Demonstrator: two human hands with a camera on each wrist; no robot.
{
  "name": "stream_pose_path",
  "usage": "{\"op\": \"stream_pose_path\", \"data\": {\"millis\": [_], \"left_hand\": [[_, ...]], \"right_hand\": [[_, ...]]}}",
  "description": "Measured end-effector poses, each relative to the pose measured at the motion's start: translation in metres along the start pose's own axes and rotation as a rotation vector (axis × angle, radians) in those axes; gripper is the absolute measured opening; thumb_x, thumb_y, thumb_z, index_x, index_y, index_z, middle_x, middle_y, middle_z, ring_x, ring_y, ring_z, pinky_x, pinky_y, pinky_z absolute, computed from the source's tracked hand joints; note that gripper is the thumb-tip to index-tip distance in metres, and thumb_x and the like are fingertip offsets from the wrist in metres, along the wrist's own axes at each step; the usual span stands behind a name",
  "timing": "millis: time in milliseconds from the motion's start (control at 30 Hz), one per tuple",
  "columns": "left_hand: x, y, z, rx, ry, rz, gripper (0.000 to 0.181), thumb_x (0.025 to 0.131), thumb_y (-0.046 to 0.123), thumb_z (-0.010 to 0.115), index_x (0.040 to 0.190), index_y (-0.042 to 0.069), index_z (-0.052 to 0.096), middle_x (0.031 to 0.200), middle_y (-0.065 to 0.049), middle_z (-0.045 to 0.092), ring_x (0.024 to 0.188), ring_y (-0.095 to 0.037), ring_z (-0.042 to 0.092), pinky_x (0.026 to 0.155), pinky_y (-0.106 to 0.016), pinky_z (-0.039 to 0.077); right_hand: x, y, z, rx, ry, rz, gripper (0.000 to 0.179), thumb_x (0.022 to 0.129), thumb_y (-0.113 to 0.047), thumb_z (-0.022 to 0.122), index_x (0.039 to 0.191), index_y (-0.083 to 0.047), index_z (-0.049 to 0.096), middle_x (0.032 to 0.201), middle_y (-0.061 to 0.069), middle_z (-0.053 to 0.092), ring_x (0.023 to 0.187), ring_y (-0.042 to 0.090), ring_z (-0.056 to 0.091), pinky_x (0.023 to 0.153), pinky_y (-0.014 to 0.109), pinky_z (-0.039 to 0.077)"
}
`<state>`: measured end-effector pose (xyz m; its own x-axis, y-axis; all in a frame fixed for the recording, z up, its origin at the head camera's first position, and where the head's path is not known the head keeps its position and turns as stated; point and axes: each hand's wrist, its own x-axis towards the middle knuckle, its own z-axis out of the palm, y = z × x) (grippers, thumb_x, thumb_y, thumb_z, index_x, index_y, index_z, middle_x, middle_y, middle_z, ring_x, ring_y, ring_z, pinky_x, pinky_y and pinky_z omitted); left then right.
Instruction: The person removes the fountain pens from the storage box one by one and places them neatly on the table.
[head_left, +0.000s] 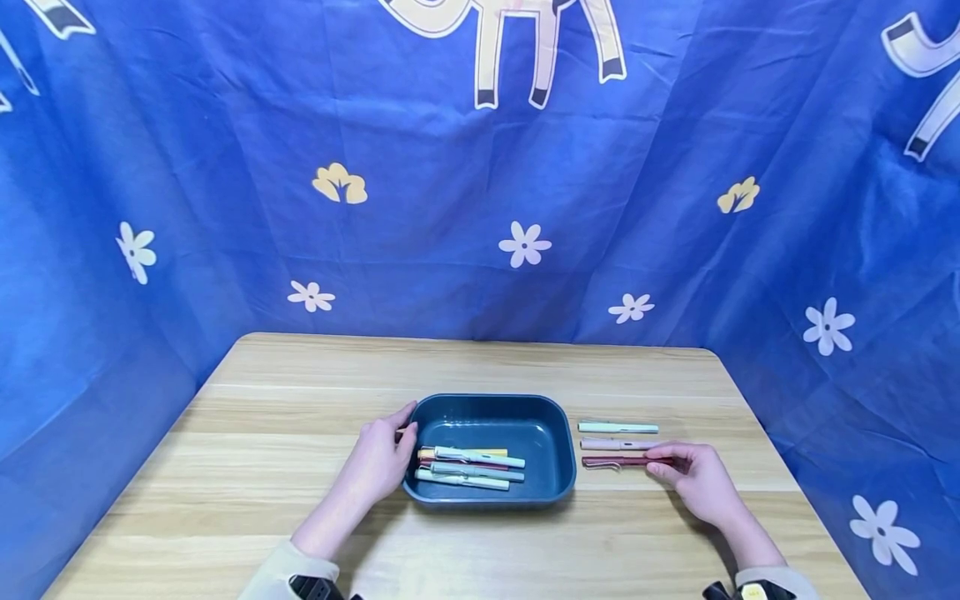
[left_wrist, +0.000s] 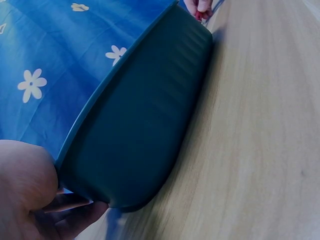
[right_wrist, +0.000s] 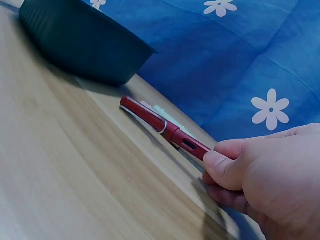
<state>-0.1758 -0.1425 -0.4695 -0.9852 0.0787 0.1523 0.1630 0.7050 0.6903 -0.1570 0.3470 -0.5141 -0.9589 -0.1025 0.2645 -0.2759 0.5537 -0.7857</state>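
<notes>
My left hand grips the left end of a dark teal plastic bin, thumb at the rim and fingers against the outer wall. In the left wrist view those fingers reach low on the wall. My right hand pinches a dark red fountain pen by its barrel end. Its capped end with the clip points toward the bin, close over the table in the right wrist view. Just beyond it lie a lilac pen and a mint green pen.
Inside the bin, several pens lie in a loose pile at the left, among them a pale blue pen, a grey-blue pen and a yellow pen. The wooden table meets a blue patterned cloth behind and at both sides.
</notes>
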Motion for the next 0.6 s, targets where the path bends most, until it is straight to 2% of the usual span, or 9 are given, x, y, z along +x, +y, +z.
{"op": "stream_pose_path", "data": {"millis": [233, 600], "left_hand": [[-0.0001, 0.0012, -0.0002, 0.009, -0.003, -0.002, 0.047, 0.109, 0.015, 0.056, 0.151, -0.006, 0.053, 0.141, -0.028, 0.061, 0.112, -0.029, 0.068, 0.091, -0.046, 0.055], [0.0004, 0.0003, 0.0011, 0.014, 0.001, 0.001, 0.047, 0.109, 0.015, 0.056, 0.151, -0.006, 0.053, 0.141, -0.028, 0.061, 0.11, -0.028, 0.068, 0.09, -0.046, 0.055]], "right_hand": [[0.001, 0.0043, 0.0007, -0.106, 0.002, -0.07, 0.019, 0.085, 0.003, 0.085, 0.096, -0.013, 0.084, 0.104, 0.001, 0.078, 0.098, 0.011, 0.07, 0.085, 0.011, 0.05], [-0.0001, 0.0088, 0.0012, -0.135, 0.011, -0.15, 0.025, 0.082, 0.008, 0.085, 0.094, -0.013, 0.083, 0.101, -0.001, 0.078, 0.097, 0.014, 0.072, 0.089, 0.006, 0.045]]}}
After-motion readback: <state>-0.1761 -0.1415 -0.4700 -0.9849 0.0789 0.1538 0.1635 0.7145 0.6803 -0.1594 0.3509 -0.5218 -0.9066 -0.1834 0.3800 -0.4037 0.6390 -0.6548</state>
